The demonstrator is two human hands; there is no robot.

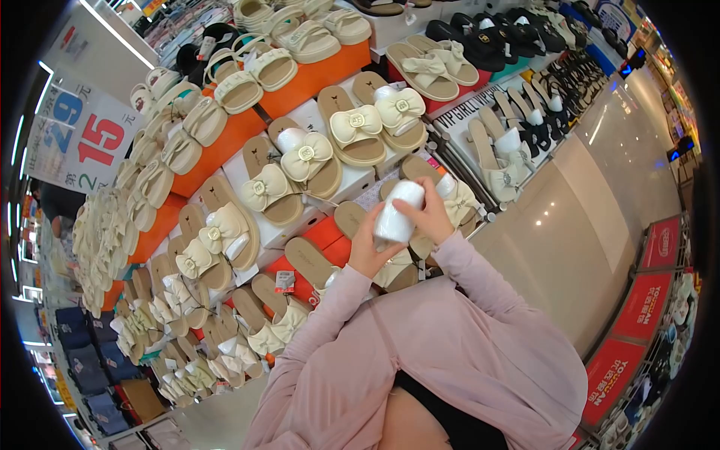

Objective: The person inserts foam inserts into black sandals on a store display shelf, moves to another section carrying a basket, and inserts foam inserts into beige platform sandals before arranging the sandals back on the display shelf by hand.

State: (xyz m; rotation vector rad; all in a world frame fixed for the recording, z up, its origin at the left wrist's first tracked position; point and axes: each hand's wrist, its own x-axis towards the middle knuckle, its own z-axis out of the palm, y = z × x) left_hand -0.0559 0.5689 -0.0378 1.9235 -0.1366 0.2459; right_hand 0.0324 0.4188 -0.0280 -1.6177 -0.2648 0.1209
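Note:
Between both hands is a white padding roll (397, 215), smooth and slightly shiny, like the white wads tucked under the straps of nearby slides. My left hand (369, 246) wraps its lower left side. My right hand (429, 209) grips its upper right side, the thumb lying across it. Just beyond the hands sit cream slides with bow straps (358, 124) on white boxes. Below my left hand lies another slide (309, 261) with a tan insole, partly hidden by my sleeve. Beside my right hand, a bow slide (459, 201) is partly covered.
Tiered rows of cream sandals (161, 161) rise at the left on orange boxes. A price sign (88, 135) hangs at far left. Black slippers (480, 34) stand at the back. A tiled aisle (547, 225) runs at right, with red-signed shelving (637, 307) across it.

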